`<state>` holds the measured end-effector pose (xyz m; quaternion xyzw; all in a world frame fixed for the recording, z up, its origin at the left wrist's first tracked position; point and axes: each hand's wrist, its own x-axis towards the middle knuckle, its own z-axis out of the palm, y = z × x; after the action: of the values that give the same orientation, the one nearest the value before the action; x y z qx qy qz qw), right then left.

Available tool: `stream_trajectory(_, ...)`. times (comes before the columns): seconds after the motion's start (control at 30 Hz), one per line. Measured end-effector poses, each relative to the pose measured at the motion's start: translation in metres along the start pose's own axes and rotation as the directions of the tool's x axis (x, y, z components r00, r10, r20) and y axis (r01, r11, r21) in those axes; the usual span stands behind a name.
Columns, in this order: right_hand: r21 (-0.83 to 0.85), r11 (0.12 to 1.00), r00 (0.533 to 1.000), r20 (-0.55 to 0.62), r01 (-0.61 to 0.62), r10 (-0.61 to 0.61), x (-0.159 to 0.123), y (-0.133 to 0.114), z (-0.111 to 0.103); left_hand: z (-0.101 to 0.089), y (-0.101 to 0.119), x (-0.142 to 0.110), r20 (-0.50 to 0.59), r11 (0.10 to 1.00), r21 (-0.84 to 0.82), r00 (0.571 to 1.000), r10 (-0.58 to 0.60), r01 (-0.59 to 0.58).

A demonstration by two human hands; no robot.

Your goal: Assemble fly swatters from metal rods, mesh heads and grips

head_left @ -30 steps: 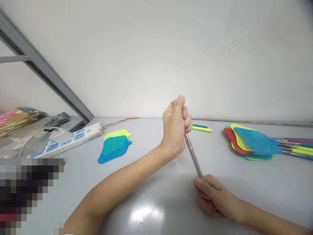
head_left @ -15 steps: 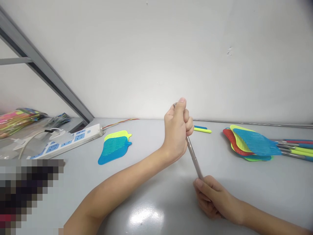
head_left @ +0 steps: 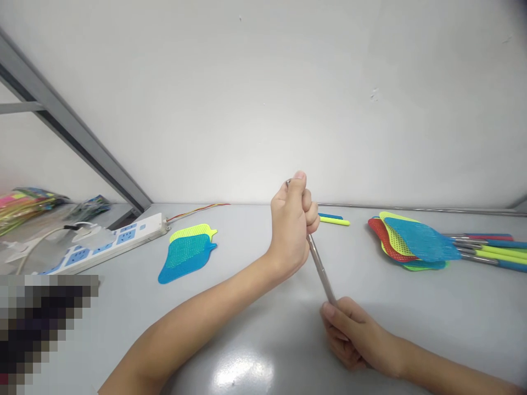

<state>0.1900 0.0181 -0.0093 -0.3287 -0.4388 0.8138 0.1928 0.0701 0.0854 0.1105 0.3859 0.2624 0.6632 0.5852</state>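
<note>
A silver telescopic metal rod (head_left: 322, 273) slants between my two hands above the grey table. Its upper part is wrapped in the closed fist of my left hand (head_left: 291, 222), with a bit of the tip showing beside the thumb. Lower down and to the right, my right hand (head_left: 354, 334) is closed around the rod's other end, which its fingers mostly hide. Left of my left hand lie a blue mesh fly swatter head (head_left: 185, 260) and a yellow one (head_left: 193, 231), partly overlapping. Behind my left fist are a yellow handle (head_left: 335, 221) and a blue handle (head_left: 331, 215).
Several fly swatters with blue, yellow and red heads (head_left: 424, 238) are stacked at the right. A white power strip (head_left: 119, 241) with plugs and a cable lies at the left, near bagged items (head_left: 31, 206). A white wall (head_left: 263, 99) rises behind the table.
The view has shifted slightly, so everything on the table sits a little further left and lower. Both hands keep their hold on the rod, with little other movement.
</note>
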Motion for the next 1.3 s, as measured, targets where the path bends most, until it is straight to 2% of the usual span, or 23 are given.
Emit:
stream_trajectory(0.8,-0.025,0.999,1.0,0.001,0.025,-0.025,0.0004,-0.0015,0.0037,-0.0005,-0.0018,-0.0043,-0.009,0.999,-0.013,0.999,-0.033,0.033)
stream_trajectory(1.3,-0.021,0.999,0.999,0.008,0.035,-0.035,0.0018,-0.0013,0.0051,-0.0003,-0.0024,-0.0067,-0.029,0.998,0.041,0.998,-0.049,0.05)
